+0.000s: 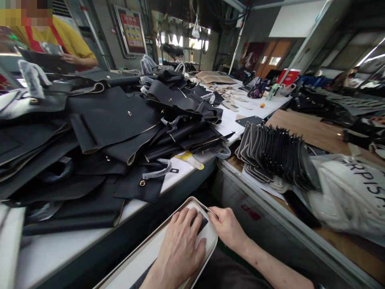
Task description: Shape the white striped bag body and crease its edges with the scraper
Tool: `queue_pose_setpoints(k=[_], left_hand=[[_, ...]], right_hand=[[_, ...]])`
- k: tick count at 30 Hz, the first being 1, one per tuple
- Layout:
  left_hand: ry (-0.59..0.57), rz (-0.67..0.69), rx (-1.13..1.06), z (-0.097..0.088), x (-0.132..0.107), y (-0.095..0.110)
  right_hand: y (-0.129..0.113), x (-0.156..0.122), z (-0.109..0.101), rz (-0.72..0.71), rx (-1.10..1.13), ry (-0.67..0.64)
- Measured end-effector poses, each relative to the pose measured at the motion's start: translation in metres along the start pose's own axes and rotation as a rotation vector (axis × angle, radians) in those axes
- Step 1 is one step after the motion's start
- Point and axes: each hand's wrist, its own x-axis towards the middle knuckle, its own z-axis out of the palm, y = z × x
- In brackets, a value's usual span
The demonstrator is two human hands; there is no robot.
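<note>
A long, cream-lined piece with a raised rim [156,237] lies low in front of me, reaching from the bottom edge to a rounded far end. My left hand [182,245] rests inside it with its fingers stretched out flat, touching a dark patch [203,222] near that end. At the far right corner of the rim, my right hand [227,226] is closed in a pinch. A thin, dark, shiny sliver [213,212] shows at its fingertips; whether it is a tool or part of the rim, I cannot tell.
Black bag panels [111,120] with wrapped handles and gold clasps are heaped on the white table [69,253] at left. Rounded black pieces [276,156] stand in a row at right, beside a phone [300,208] and plastic bag [349,192]. A co-worker [72,44] stands far left.
</note>
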Motion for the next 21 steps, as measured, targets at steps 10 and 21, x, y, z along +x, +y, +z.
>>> queue_pose_setpoints(k=[10, 21], left_hand=[[0.029, -0.01, -0.015, 0.004, 0.0, -0.005], [0.048, 0.006, -0.011, 0.004, -0.001, -0.006]], right_hand=[[-0.002, -0.009, 0.0, -0.072, 0.185, -0.02], [-0.003, -0.017, 0.01, -0.099, 0.103, 0.115]])
